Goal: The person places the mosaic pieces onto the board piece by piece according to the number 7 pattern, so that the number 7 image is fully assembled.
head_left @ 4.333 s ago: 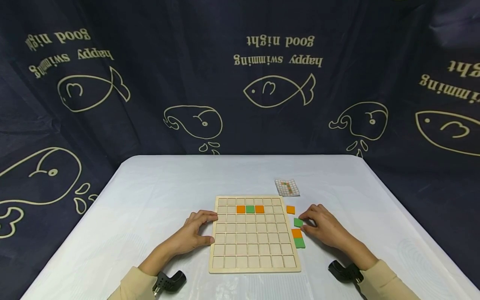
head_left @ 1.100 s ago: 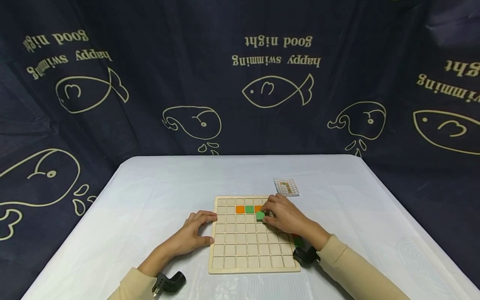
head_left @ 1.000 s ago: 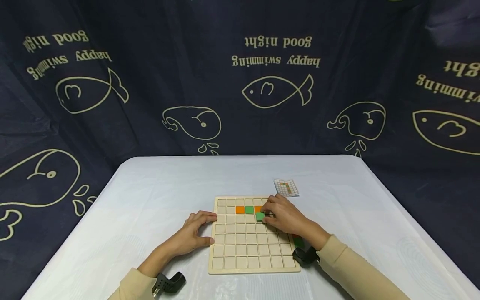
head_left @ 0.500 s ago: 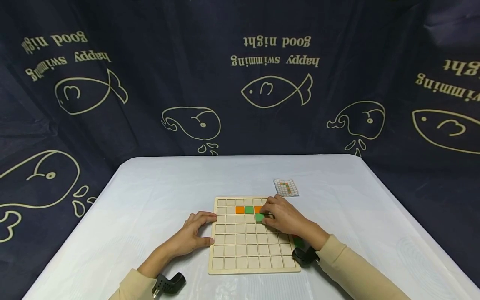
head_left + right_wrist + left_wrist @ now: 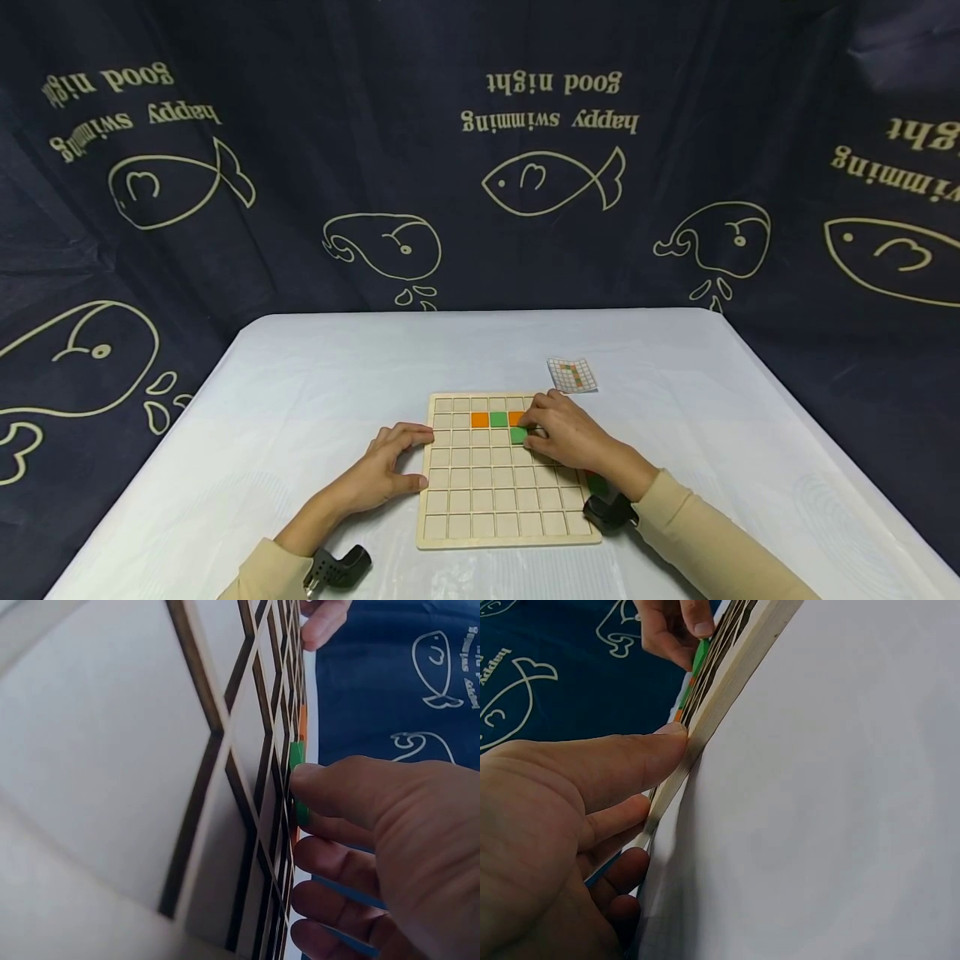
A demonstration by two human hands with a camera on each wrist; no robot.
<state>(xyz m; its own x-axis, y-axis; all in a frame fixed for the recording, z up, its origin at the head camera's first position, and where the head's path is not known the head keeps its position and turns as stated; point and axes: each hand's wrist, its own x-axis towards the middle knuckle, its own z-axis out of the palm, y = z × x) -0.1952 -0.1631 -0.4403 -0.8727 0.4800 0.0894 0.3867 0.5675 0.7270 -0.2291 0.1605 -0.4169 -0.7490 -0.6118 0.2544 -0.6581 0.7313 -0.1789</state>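
A dark curtain with fish and whales [image 5: 360, 154] fills the top of the frame, and below it spreads the white bench [image 5: 322, 367]. Lower centre, here's the wooden grid board [image 5: 480, 502]! The left hand [image 5: 384, 465] is spread loosely, thumb and fingertips against its left edge. Over at its upper right, the right hand [image 5: 570, 431] is nearly closed, pinching a green tile [image 5: 518, 436] at the third row; fully seated or not, can't tell. The pattern card [image 5: 573, 376] lies just beyond the upper-right corner. Directly above the pinched tile runs a row: orange, green, orange [image 5: 480, 420].
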